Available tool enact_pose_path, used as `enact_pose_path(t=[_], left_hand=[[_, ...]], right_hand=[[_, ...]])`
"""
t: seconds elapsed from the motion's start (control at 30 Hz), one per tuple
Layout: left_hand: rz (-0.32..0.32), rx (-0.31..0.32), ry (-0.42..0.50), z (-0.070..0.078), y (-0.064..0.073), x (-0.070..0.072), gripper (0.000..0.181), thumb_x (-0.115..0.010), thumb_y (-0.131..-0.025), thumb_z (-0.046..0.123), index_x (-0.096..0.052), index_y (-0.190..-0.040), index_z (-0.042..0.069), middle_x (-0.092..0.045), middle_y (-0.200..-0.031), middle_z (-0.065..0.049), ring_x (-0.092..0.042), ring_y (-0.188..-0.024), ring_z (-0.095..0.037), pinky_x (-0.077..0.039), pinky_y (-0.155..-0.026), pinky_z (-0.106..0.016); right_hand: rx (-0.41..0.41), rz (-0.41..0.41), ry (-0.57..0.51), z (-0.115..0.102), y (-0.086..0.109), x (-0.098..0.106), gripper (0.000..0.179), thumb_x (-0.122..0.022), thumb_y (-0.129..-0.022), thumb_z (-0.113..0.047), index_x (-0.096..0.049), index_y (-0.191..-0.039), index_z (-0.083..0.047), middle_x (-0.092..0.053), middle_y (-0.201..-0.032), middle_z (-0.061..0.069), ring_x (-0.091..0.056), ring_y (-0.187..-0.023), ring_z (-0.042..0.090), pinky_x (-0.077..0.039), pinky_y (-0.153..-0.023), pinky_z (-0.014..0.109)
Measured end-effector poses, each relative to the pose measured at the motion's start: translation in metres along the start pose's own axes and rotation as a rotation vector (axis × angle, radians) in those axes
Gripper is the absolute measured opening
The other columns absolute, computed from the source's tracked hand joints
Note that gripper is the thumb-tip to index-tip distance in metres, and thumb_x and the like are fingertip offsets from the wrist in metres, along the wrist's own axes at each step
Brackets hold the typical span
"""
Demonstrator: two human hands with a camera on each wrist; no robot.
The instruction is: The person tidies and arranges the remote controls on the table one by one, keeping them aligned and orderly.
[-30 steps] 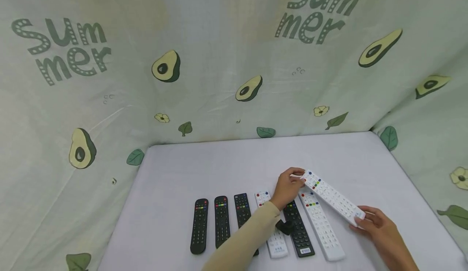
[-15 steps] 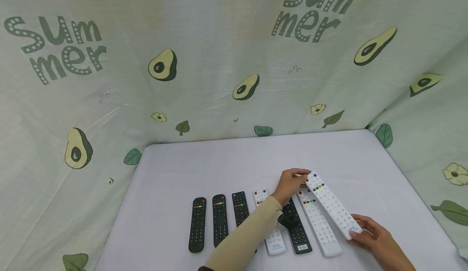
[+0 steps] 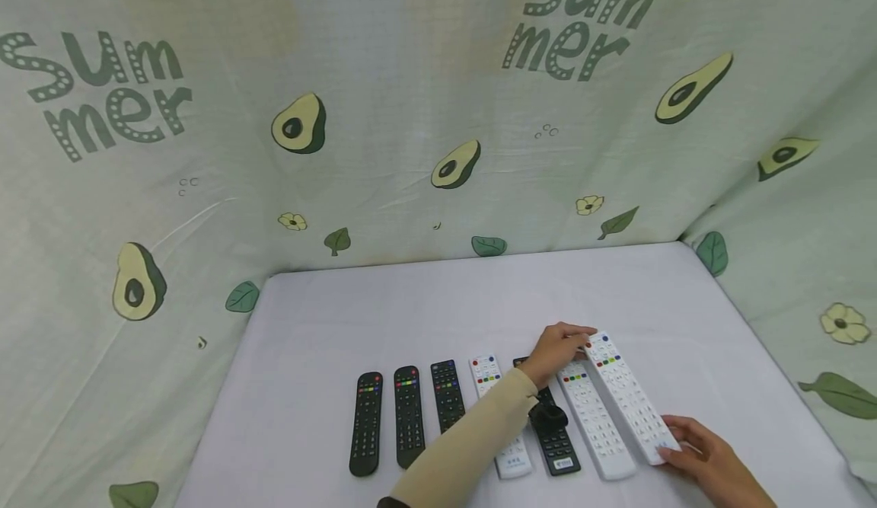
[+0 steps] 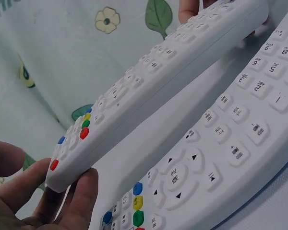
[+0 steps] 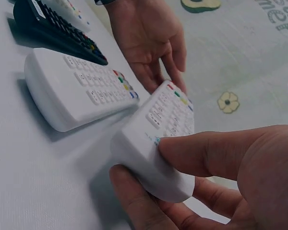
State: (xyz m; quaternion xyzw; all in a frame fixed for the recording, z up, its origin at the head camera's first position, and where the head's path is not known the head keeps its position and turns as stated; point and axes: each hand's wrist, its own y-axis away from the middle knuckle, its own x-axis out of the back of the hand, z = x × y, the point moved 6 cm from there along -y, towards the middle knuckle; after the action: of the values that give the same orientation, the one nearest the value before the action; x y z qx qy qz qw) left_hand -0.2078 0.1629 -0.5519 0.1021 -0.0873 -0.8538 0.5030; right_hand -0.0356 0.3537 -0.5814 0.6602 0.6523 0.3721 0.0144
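A white remote control (image 3: 629,397) is held at both ends, close over the table and slightly slanted beside the row. My left hand (image 3: 556,349) grips its far end, by the red and blue buttons. In the left wrist view, fingers (image 4: 85,196) lie under and beside that end. My right hand (image 3: 712,458) pinches the near end, thumb on the button face and fingers underneath, as the right wrist view shows. Just left of it lies another white remote (image 3: 596,424). A black remote (image 3: 560,451) lies partly hidden under my left forearm.
Further left in the row are a white remote (image 3: 512,462) with a printed label, a black remote (image 3: 447,394), and two rounded black remotes (image 3: 409,416) on the white table (image 3: 411,310). An avocado-print cloth (image 3: 384,112) hangs behind the table.
The held white remote has turned from a steep slant to nearly parallel with the row, and come lower. My right hand has moved down and towards me; my left hand has shifted slightly right.
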Motion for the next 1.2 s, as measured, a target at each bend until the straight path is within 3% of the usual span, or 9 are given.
enact_pose_path(t=[0.2,0.33,0.5,0.63,0.77,0.93,1.13,1.2], left_hand=[[-0.029,-0.013,-0.081,0.001,0.001,-0.007,0.031,-0.057,-0.109,0.025,-0.073,-0.132,0.014,-0.069,-0.129,0.003,-0.069,-0.110,-0.013,-0.055,-0.099,-0.030],[-0.032,-0.045,-0.240,0.004,0.002,-0.012,0.033,-0.055,-0.109,0.031,-0.072,-0.134,0.018,-0.070,-0.130,0.007,-0.064,-0.119,-0.009,-0.051,-0.105,-0.030],[-0.046,-0.088,-0.493,0.008,0.003,-0.018,0.037,-0.054,-0.108,0.038,-0.069,-0.137,0.021,-0.067,-0.132,0.007,-0.059,-0.126,-0.007,-0.047,-0.110,-0.029],[-0.044,-0.093,-0.604,0.008,0.003,-0.020,0.039,-0.053,-0.108,0.042,-0.068,-0.139,0.024,-0.065,-0.136,0.008,-0.056,-0.132,-0.008,-0.045,-0.112,-0.029],[-0.029,-0.092,-0.684,0.007,0.001,-0.023,0.040,-0.053,-0.107,0.044,-0.067,-0.140,0.024,-0.066,-0.137,0.008,-0.057,-0.132,-0.010,-0.044,-0.112,-0.030],[-0.042,-0.101,-0.781,0.005,-0.001,-0.027,0.042,-0.052,-0.108,0.044,-0.065,-0.143,0.024,-0.067,-0.138,0.007,-0.057,-0.131,-0.011,-0.041,-0.111,-0.028],[-0.064,-0.097,-0.816,0.002,-0.001,-0.027,0.045,-0.050,-0.108,0.047,-0.063,-0.146,0.025,-0.064,-0.143,0.009,-0.052,-0.136,-0.011,-0.039,-0.114,-0.028],[-0.083,-0.122,-0.833,0.003,0.000,-0.027,0.045,-0.049,-0.109,0.045,-0.062,-0.147,0.024,-0.062,-0.145,0.009,-0.049,-0.139,-0.011,-0.038,-0.116,-0.029]], right_hand=[[0.033,0.027,0.042,0.000,-0.001,0.003,0.071,-0.074,-0.101,-0.023,-0.040,-0.148,0.016,-0.069,-0.120,0.011,-0.057,-0.093,-0.007,-0.055,-0.079,0.021],[0.104,0.069,0.063,-0.001,0.000,0.003,0.066,-0.076,-0.098,-0.015,-0.043,-0.144,0.018,-0.069,-0.111,0.008,-0.057,-0.089,-0.009,-0.054,-0.077,0.019],[0.237,0.148,0.030,-0.003,0.002,0.000,0.054,-0.076,-0.094,-0.001,-0.049,-0.136,0.021,-0.065,-0.097,-0.009,-0.057,-0.084,-0.009,-0.052,-0.071,0.016],[0.304,0.188,0.043,-0.006,0.003,-0.002,0.050,-0.075,-0.092,0.005,-0.051,-0.132,0.022,-0.062,-0.095,-0.014,-0.056,-0.081,-0.008,-0.052,-0.069,0.016],[0.265,0.186,0.163,-0.010,0.003,-0.001,0.053,-0.078,-0.091,-0.001,-0.053,-0.132,0.020,-0.067,-0.100,0.001,-0.063,-0.085,0.003,-0.055,-0.071,0.022],[0.172,0.132,0.277,-0.013,0.000,-0.002,0.059,-0.080,-0.092,-0.008,-0.050,-0.136,0.019,-0.070,-0.104,0.012,-0.071,-0.097,0.033,-0.059,-0.078,0.035],[0.154,0.121,0.327,-0.015,0.001,-0.004,0.060,-0.081,-0.090,-0.008,-0.052,-0.134,0.020,-0.069,-0.102,0.012,-0.070,-0.097,0.033,-0.060,-0.080,0.043],[0.150,0.125,0.343,-0.015,0.001,-0.003,0.062,-0.081,-0.091,-0.011,-0.051,-0.135,0.019,-0.068,-0.103,0.013,-0.069,-0.096,0.033,-0.060,-0.082,0.049]])
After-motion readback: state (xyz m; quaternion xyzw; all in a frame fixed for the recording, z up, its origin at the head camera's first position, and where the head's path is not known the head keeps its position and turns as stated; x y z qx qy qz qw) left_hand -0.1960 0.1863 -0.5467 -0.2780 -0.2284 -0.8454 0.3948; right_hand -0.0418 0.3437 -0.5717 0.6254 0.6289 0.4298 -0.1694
